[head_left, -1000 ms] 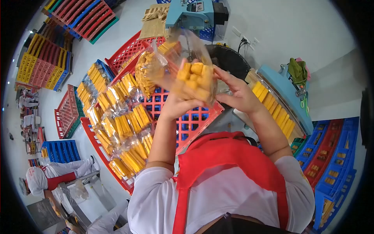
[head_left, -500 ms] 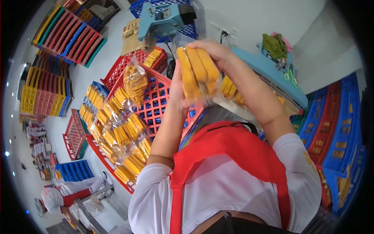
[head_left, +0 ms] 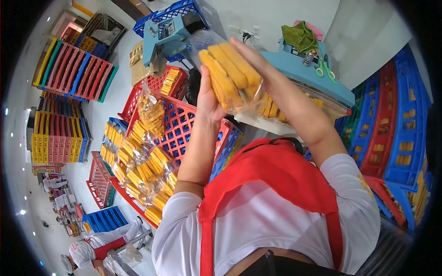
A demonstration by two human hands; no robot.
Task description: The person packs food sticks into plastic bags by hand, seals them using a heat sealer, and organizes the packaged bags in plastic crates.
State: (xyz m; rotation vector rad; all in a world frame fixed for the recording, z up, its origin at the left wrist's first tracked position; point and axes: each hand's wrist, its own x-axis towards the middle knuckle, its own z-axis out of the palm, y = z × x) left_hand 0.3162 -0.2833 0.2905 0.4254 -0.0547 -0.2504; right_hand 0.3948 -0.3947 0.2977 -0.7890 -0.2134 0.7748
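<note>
My left hand (head_left: 209, 97) grips the left side of a clear plastic bag of bread sticks (head_left: 232, 71), its thumb along the edge. On the bag's right side, my right hand (head_left: 251, 57) presses with its fingers, partly hidden behind the bag. Thick golden sticks lie side by side inside, and the loose clear end of the bag points up and left. Just beyond that end stands a light-blue machine (head_left: 165, 39). Below and left of my hands, several filled bags of yellow sticks (head_left: 147, 170) are piled on a red crate (head_left: 177, 124).
Another light-blue machine (head_left: 294, 69) stands at the right, with green scissors (head_left: 325, 70) and a green cloth (head_left: 299, 37) on it. Stacked blue and red crates (head_left: 396, 138) rise at the far right. More crate stacks (head_left: 76, 69) and a person (head_left: 99, 248) are at the left.
The view has shifted, so the surroundings sit differently in it. The bag is tilted further left, with its loose end now showing plainly. Both hands keep their hold on it.
</note>
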